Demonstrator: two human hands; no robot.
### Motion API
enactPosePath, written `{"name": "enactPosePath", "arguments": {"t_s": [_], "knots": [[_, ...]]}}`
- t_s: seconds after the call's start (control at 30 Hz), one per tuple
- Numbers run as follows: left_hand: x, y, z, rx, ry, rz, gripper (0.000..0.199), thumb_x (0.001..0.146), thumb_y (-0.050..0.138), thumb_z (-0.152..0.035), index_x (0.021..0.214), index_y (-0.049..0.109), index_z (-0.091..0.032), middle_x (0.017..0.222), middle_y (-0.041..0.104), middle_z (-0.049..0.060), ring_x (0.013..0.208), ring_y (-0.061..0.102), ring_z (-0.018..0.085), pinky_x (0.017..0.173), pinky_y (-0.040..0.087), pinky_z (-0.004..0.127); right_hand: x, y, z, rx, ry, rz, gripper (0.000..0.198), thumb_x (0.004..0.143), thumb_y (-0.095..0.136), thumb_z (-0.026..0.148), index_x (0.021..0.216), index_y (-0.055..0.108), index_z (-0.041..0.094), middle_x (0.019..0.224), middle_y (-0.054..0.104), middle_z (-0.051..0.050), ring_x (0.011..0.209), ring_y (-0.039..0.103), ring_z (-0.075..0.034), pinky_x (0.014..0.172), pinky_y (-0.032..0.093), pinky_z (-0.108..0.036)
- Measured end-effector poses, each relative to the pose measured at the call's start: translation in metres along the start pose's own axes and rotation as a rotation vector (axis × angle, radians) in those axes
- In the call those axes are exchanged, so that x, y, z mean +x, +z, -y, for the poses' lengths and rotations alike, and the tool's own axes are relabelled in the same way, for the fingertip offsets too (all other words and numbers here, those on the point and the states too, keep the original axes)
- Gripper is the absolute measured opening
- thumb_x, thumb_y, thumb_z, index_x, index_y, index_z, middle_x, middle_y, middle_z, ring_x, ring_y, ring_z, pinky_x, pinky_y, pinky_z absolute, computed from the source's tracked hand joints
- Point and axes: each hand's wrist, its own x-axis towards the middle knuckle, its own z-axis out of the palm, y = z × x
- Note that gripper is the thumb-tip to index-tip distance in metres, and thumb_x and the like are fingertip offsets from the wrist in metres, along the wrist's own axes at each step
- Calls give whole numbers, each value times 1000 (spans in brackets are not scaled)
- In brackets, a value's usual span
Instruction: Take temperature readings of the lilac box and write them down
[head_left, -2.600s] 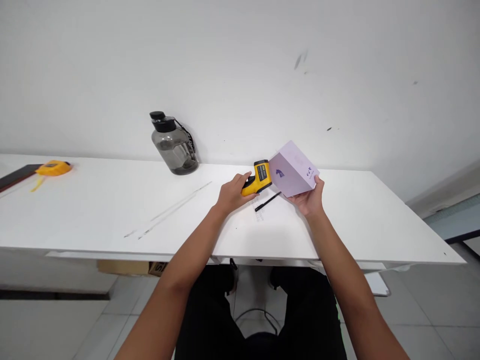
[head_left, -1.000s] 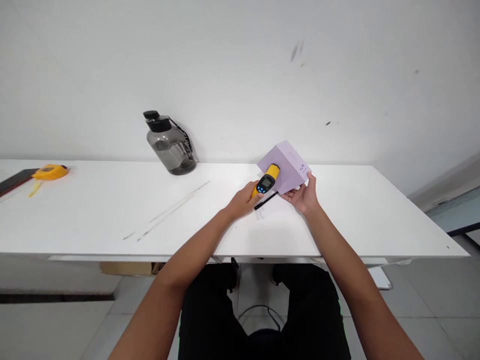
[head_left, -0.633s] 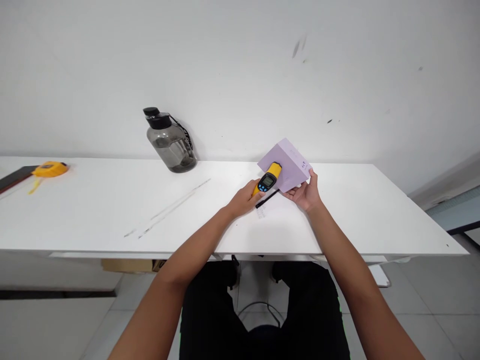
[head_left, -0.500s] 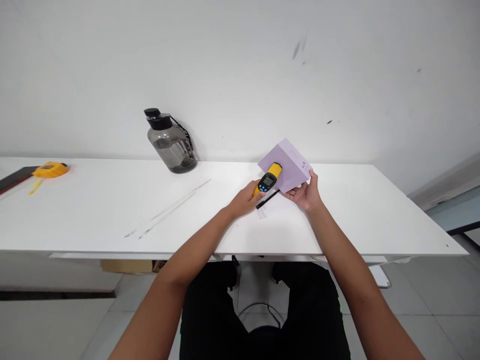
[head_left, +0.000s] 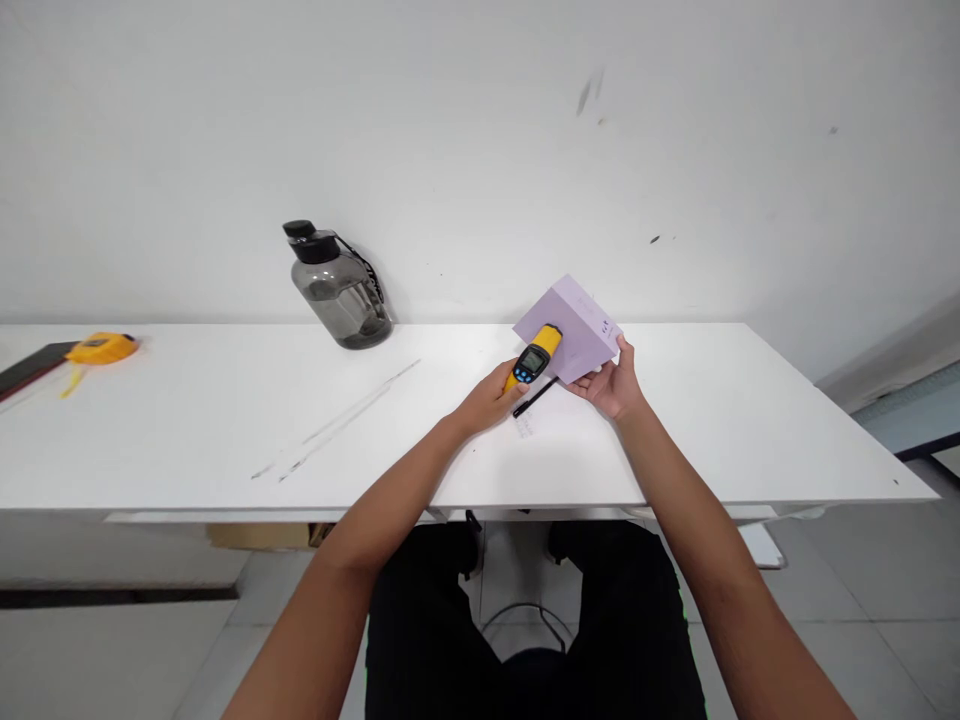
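My left hand [head_left: 490, 397] is wrapped round a yellow-and-black infrared thermometer [head_left: 533, 359] with a small screen and blue buttons. Its front end is close to the face of a light purple box [head_left: 574, 335]; I cannot tell whether they touch. My right hand [head_left: 613, 385] grips the near right corner of that box, thumb on its side and fingers underneath. The box is tilted and has small dark writing on its upper side. A black pen [head_left: 535, 398] lies on the white table [head_left: 675, 440] between my hands.
A grey see-through water bottle [head_left: 341, 295] with a black cap stands near the wall, left of my hands. At the far left are a yellow tape measure [head_left: 103, 348] and a dark flat object [head_left: 34, 370]. Faint pencil-like marks run across the tabletop.
The camera view has shifted slightly. Both hands keep their hold on the thermometer and the purple box, with hardly any movement between them.
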Motion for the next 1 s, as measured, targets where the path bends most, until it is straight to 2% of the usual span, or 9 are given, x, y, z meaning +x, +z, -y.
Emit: {"name": "enactPosePath", "arguments": {"t_s": [0.13, 0.33, 0.47, 0.73, 1.0], "knots": [[1, 0, 1, -78, -26, 34, 68, 92, 44, -65, 138, 48, -14, 121, 63, 15, 105, 60, 26, 87, 49, 37, -1, 1, 0, -7, 3, -6, 59, 84, 45, 71, 122, 53, 26, 107, 65, -13, 97, 68, -28, 78, 60, -54], [1, 0, 0, -162, -77, 15, 71, 84, 60, -62, 141, 48, -20, 133, 60, 11, 116, 58, 27, 96, 47, 38, -2, 2, 1, -7, 4, -3, 56, 84, 48, 70, 120, 54, 28, 107, 65, -12, 97, 68, -28, 79, 59, -55], [2, 0, 0, -138, -90, 6, 67, 83, 62, -60, 135, 54, -20, 129, 62, 11, 113, 60, 27, 95, 48, 38, -3, 2, 1, -12, 9, -3, 57, 85, 46, 70, 121, 54, 27, 106, 64, -12, 98, 68, -27, 79, 60, -54], [2, -2, -1, -149, -113, 28, 63, 81, 64, -57, 131, 55, -18, 120, 65, 10, 101, 62, 25, 85, 50, 37, -1, 1, 1, -8, 14, 5, 57, 85, 46, 70, 121, 54, 27, 106, 63, -12, 97, 68, -28, 78, 60, -54], [2, 0, -2, -125, -122, 22, 63, 81, 65, -54, 132, 53, -20, 125, 63, 9, 108, 60, 26, 92, 48, 38, -1, -1, 2, -13, 14, 34, 58, 85, 47, 69, 124, 52, 28, 108, 63, -12, 97, 68, -27, 80, 60, -52]]}}
